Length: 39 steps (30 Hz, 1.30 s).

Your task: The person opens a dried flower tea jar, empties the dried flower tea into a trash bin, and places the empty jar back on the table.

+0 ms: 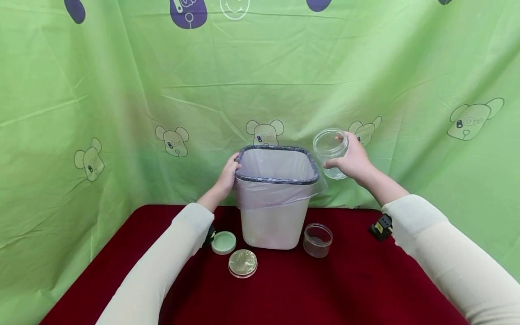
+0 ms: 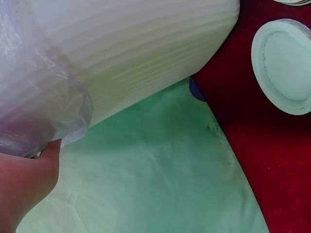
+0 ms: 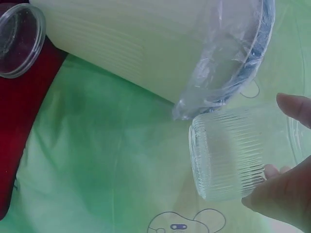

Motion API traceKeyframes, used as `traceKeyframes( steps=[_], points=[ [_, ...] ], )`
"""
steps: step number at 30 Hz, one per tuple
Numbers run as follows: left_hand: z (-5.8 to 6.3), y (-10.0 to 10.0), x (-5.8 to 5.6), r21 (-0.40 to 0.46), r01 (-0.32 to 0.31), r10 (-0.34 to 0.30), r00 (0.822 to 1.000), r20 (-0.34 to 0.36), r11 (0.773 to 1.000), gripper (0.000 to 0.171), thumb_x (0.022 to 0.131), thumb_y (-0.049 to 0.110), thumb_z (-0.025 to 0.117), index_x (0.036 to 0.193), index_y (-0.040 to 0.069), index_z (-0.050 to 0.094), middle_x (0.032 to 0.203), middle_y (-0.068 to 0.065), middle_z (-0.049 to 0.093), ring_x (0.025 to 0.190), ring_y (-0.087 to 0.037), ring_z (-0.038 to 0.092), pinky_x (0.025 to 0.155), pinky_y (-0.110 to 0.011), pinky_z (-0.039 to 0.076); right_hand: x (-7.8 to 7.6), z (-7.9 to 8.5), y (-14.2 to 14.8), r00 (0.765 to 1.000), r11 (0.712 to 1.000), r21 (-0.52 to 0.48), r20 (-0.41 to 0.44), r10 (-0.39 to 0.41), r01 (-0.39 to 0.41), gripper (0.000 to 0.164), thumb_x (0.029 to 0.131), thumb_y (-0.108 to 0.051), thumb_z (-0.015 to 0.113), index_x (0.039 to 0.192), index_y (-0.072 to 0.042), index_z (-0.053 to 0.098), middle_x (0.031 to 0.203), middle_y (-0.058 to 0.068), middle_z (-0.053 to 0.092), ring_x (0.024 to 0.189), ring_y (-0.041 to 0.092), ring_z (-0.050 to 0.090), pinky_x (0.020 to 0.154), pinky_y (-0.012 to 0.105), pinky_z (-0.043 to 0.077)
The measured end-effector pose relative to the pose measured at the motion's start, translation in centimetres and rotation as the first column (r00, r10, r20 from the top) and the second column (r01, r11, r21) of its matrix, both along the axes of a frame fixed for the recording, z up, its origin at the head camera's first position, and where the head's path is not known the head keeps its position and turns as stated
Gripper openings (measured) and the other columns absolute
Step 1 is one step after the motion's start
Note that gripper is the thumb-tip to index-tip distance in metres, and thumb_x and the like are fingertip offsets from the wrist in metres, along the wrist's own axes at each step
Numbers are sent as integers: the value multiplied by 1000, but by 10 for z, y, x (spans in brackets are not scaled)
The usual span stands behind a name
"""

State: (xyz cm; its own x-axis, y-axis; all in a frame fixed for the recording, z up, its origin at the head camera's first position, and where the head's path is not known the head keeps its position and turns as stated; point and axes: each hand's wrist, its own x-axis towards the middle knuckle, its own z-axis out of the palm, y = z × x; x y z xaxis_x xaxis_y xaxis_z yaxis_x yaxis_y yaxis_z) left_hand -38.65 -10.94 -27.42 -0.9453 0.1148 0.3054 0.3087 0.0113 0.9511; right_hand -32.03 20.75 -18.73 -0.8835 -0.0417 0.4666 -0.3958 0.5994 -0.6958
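Observation:
A pale trash bin [image 1: 274, 225] stands upright at the back of the table, lined with a clear plastic bag [image 1: 260, 194] folded over its dark rim. My left hand [image 1: 228, 178] grips the bin's left side at the rim. In the left wrist view, part of that hand [image 2: 34, 179] lies against the bag and most fingers are hidden. My right hand [image 1: 356, 158] holds a clear ribbed jar [image 3: 223, 155] in the air, just right of the bin's rim. The jar is lidless, tilted slightly, and looks empty.
Right of the bin's base sits a second, shorter clear jar [image 1: 318, 243]. A pale green lid [image 1: 224, 243] and a gold-coloured lid [image 1: 243, 263] lie front left of the bin on the dark red tablecloth [image 1: 308, 293]. Green printed fabric [image 1: 219, 104] hangs close behind.

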Motion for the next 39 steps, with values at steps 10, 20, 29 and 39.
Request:
traceKeyframes(
  steps=[10, 20, 29, 39],
  points=[
    [-3, 2, 1, -41, -48, 47, 998, -32, 998, 57, 83, 15, 35, 139, 11, 25, 137, -12, 28, 78, -19, 37, 62, -24, 33, 10, -12, 12, 998, 996, -82, 66, 25, -20, 81, 62, -4, 75, 128, 2, 28, 128, 17, 35, 110, 30, 36, 93, 44, 27],
    [-3, 2, 0, -39, -47, 46, 998, -36, 998, 58, 83, 16, 35, 139, 10, 24, 138, -11, 27, 95, -24, 38, 68, -26, 32, 26, -23, 20, 989, 993, -109, 132, 69, -55, 82, 68, -12, 74, 131, 3, 24, 127, 17, 33, 110, 28, 37, 91, 43, 28],
    [-3, 2, 0, -35, -38, 36, 998, -51, 999, 58, 82, 15, 35, 139, 9, 24, 140, -12, 25, 116, -25, 32, 89, -35, 29, 37, -46, 22, 975, 980, -159, 168, 147, -120, 80, 70, -13, 73, 130, 4, 24, 124, 17, 34, 106, 25, 39, 88, 38, 30],
    [-3, 1, 2, -26, -39, 37, 998, -59, 999, 57, 82, 14, 34, 139, 7, 24, 139, -13, 27, 111, -25, 34, 81, -28, 30, 49, -74, 18, 950, 947, -264, 201, 239, -182, 75, 71, -9, 71, 129, 5, 24, 125, 19, 33, 106, 24, 41, 88, 34, 33]
  ],
)
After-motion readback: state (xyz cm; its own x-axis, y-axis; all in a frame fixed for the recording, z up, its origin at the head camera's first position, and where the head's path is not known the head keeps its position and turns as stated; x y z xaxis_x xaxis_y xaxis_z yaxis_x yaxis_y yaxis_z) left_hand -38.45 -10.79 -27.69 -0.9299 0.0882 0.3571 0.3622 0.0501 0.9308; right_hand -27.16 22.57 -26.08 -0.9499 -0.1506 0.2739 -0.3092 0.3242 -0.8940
